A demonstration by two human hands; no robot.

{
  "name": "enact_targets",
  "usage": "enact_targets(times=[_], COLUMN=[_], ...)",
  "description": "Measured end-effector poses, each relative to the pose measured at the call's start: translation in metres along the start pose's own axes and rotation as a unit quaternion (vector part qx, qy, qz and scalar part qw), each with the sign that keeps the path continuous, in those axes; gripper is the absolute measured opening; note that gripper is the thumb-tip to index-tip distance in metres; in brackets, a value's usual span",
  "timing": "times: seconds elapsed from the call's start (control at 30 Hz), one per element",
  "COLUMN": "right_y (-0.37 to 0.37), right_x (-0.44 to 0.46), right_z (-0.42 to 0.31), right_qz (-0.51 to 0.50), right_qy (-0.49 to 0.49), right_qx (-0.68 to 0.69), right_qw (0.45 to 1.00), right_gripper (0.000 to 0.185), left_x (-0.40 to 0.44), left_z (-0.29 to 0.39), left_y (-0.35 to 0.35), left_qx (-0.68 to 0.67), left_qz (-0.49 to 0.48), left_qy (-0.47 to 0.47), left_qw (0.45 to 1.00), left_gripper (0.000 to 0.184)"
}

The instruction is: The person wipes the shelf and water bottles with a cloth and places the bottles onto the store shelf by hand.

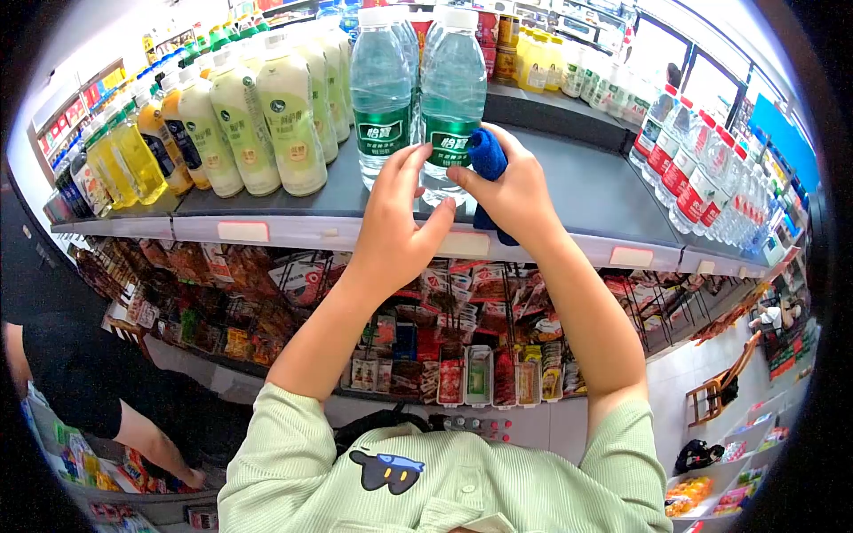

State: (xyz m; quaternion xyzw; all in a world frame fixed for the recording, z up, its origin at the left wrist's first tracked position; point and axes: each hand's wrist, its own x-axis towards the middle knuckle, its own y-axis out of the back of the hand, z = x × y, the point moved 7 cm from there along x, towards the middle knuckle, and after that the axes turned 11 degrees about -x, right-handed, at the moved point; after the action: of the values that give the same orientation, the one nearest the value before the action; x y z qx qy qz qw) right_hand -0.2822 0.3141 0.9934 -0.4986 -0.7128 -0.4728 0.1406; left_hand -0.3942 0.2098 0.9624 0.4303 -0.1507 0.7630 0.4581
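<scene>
Two clear water bottles with green labels, a left one and a right one, stand upright side by side at the front of the dark shelf, with more behind them. My left hand is before them, thumb and fingers apart, fingertips near the lower labels; it holds nothing. In my right hand is a bunched blue cloth, its end hanging over the shelf edge. The fingers of this hand lie beside the right bottle's lower part.
Pale green bottles and yellow bottles stand to the left. Red-labelled water bottles are at the right. Snack packets hang beneath the shelf. A person in dark clothes is at the lower left; a wooden chair stands right.
</scene>
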Motion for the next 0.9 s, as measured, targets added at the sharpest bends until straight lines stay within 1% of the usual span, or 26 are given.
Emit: enact_targets(times=[0.2,0.4,0.57,0.87,0.9], right_y=[-0.004,-0.006,-0.007,-0.009,-0.009], right_x=[0.006,0.008,0.01,0.013,0.013], right_z=[0.007,0.008,0.01,0.014,0.015], right_qz=[-0.027,-0.025,-0.028,-0.034,-0.031], right_qy=[-0.015,-0.025,-0.033,-0.045,-0.04], right_qx=[0.002,0.004,-0.011,-0.013,-0.012], right_qw=[1.0,0.999,0.999,0.998,0.999], right_gripper=[0.052,0.051,0.051,0.053,0.055], left_x=[0.001,0.003,0.004,0.005,0.005], left_z=[-0.004,-0.008,-0.011,-0.011,-0.013], left_y=[-0.002,-0.002,-0.005,-0.007,-0.006], left_qx=[-0.009,0.004,0.047,0.047,0.041], left_qz=[0.003,0.006,-0.008,-0.007,0.002], left_qy=[0.007,0.006,0.007,0.019,0.004], left_qw=[1.0,1.0,0.999,0.999,0.999], left_gripper=[0.055,0.056,0.052,0.052,0.054])
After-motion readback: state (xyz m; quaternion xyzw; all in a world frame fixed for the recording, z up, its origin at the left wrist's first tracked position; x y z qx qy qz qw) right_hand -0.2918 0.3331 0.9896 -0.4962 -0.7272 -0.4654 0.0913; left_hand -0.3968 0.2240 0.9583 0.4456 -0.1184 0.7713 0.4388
